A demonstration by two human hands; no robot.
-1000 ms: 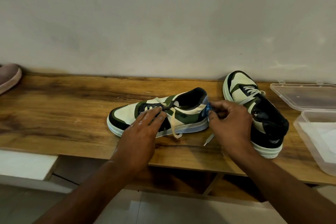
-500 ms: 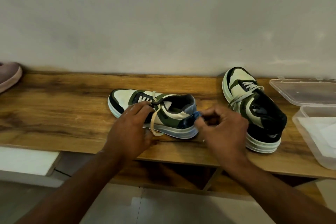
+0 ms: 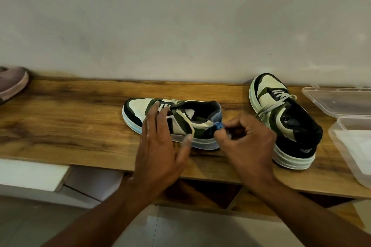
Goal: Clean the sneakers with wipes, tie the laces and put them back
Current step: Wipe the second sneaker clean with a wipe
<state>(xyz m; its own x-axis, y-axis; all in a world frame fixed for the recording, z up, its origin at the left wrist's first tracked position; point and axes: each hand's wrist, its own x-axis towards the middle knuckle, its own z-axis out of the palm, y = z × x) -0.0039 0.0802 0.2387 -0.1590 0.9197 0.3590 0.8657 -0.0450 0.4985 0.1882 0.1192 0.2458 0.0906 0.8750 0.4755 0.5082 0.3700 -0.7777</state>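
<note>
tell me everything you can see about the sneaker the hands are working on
The low-top cream, olive-green and black sneaker lies across the wooden shelf, toe pointing left, upright on a thick pale sole. Its collar gapes open, dark inside, with a bluish heel patch. One cream lace hangs loose down its near side, untied. The left hand rests its straight fingers over the tongue and lacing; the right hand pinches something small and blue at the heel.

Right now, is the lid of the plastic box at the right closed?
No, the plastic box stands open, its clear lid lying flat behind it on the wooden shelf.
</note>
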